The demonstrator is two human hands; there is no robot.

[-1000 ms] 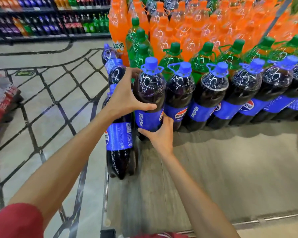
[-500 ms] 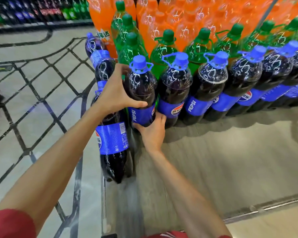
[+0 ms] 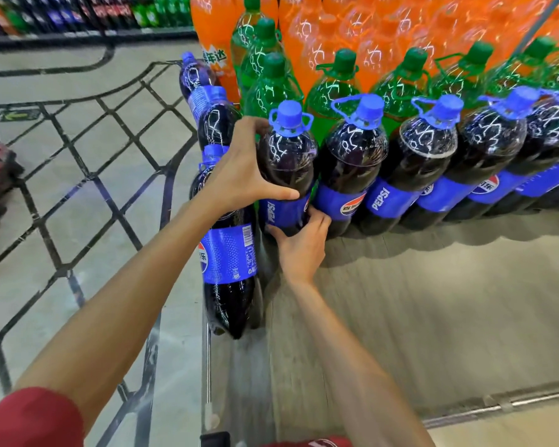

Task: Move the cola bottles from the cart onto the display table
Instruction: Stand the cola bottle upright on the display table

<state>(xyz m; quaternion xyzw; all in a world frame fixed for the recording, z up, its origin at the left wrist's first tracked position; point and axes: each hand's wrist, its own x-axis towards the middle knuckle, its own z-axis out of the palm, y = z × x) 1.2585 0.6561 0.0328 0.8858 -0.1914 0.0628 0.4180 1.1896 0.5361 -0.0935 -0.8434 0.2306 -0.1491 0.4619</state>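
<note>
Shop display table (image 3: 433,301) | cola bottle (image 3: 286,175) is gripped by left hand (image 3: 242,175), base cupped by right hand (image 3: 304,250) | should be set flush, upright.

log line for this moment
left hand: grips pepsi bottle shoulder | right hand: holds it lower down | spot: display table, row's left end

Bright, even light falls from above. White web-like glints speckle the shoulders of the cola bottles (image 3: 352,150), and the row casts soft shadows forward onto the table (image 3: 433,301). Wide-angle distortion bends the floor (image 3: 78,162) lines at left. The far shelves (image 3: 78,14) and the table's near edge are blurred.
</note>
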